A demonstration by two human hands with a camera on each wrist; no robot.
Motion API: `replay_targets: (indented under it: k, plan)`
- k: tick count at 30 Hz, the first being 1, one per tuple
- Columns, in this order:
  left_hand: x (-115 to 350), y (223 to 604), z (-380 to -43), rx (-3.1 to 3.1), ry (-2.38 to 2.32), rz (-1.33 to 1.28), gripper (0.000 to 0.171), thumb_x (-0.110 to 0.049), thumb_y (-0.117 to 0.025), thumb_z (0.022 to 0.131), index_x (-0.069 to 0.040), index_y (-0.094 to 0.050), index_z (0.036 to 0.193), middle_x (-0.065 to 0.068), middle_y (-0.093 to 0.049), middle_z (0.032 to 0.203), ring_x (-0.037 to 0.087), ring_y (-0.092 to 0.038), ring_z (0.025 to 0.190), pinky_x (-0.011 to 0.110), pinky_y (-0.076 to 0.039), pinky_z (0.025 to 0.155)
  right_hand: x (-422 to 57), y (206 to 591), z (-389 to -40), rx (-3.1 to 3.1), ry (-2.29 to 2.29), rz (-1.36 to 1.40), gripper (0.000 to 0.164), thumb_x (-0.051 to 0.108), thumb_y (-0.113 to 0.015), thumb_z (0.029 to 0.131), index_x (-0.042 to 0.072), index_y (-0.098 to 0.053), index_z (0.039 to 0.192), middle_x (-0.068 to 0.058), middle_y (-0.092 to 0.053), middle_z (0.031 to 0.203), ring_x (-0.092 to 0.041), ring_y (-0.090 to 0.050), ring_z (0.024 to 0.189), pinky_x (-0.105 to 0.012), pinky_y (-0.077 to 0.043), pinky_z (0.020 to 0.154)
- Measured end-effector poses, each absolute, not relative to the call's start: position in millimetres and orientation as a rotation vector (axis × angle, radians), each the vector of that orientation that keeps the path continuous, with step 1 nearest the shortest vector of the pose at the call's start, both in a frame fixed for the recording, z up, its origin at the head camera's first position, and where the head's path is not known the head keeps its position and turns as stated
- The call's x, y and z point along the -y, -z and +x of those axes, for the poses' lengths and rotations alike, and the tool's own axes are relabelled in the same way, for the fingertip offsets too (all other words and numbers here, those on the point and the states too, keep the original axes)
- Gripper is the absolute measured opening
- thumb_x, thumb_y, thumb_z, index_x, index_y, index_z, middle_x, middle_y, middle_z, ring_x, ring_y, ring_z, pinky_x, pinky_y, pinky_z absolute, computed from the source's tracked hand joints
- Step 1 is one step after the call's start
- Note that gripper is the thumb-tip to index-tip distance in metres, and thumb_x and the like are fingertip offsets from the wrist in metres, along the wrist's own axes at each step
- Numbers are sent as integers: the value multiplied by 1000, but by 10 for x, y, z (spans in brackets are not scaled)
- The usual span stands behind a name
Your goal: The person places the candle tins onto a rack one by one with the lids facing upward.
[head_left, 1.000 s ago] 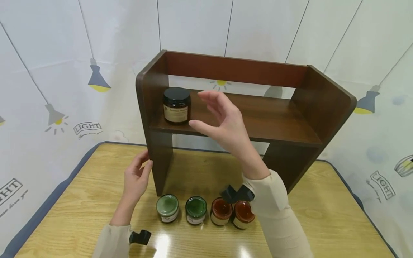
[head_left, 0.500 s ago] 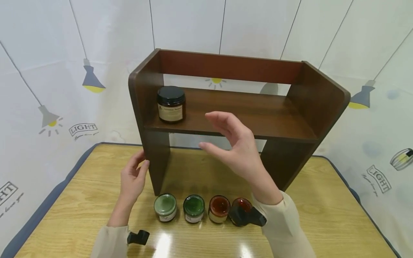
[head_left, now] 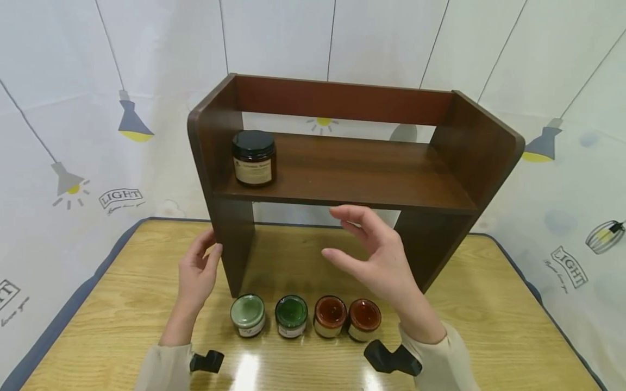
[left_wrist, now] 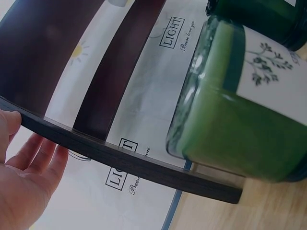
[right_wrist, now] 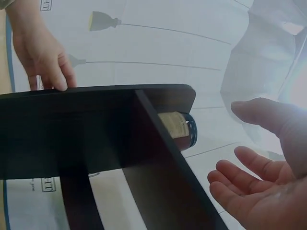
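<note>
My left hand (head_left: 197, 271) rests against the outer side of the dark wooden shelf (head_left: 342, 168), its thumb at the front edge of the left side panel. In the left wrist view, the fingers (left_wrist: 36, 155) touch that panel. My right hand (head_left: 379, 255) hovers in front of the shelf's lower opening, thumb and fingers apart, holding nothing. A dark jar with a black lid (head_left: 254, 157) and cream label stands at the left end of the upper board. On the table are a light green jar (head_left: 248, 315), a dark green jar (head_left: 291, 316) and two red-brown jars (head_left: 330, 316).
The wooden table (head_left: 122, 304) runs up to a white backdrop (head_left: 161, 65) printed with lamps. The jars on the table stand in a row before the shelf's open lower bay. The right side panel (head_left: 474, 146) rises to the right of my right hand.
My right hand has moved away from the black-lidded jar, down and to the right, keeping its fingers apart. The left hand stays at the side panel; the head view has shifted slightly.
</note>
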State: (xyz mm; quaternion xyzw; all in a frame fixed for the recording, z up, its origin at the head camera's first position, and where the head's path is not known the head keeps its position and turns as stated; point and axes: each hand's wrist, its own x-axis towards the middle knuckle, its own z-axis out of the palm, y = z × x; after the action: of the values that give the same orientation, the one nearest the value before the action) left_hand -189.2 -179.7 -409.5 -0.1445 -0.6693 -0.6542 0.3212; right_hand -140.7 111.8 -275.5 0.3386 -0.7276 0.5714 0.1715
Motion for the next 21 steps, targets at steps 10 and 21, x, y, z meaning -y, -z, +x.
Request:
replay_targets:
  k: [10,21]
  plan:
    - [1809,4097,-1884,1746,1725,-378,29,16,-49,88,20,-50,117,-11,-61,107,6,-56,101,13,-48,82,-1295,3068,-1364,2133,-1617,893,46,-15,-71,71,-13,-53,113,-24,-56,116,-16,-53,114,-26,-41,99]
    - [1803,4094,-1881,1741,1717,-397,29,17,-49,88,21,-49,117,-11,-61,107,6,-56,101,13,-48,82,-1504,3400,-1353,2240,-1616,795,45,-11,-73,73,-9,-55,113,-17,-58,115,-9,-54,113,-23,-43,97]
